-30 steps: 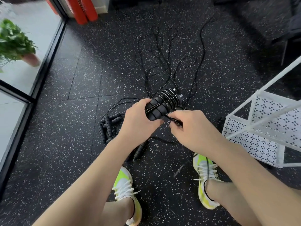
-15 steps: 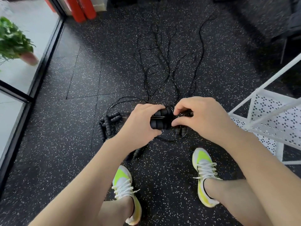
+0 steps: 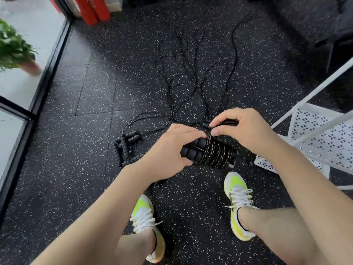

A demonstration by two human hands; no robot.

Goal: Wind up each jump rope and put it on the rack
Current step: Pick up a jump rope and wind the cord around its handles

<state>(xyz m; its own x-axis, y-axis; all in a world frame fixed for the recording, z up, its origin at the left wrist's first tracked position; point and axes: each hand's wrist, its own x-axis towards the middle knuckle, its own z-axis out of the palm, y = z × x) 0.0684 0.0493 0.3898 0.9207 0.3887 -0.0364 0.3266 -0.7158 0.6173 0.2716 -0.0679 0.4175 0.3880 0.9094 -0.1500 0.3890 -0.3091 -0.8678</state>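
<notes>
Loose ropes (image 3: 193,77) sprawl ahead, spare handles (image 3: 125,148) left, rack (image 3: 322,138) right. Left hand (image 3: 168,152) grips the wound jump rope (image 3: 210,153); right hand (image 3: 242,129) seemingly pinches its cord.

No text, label, brand, number or sign can be read anywhere in view.
</notes>
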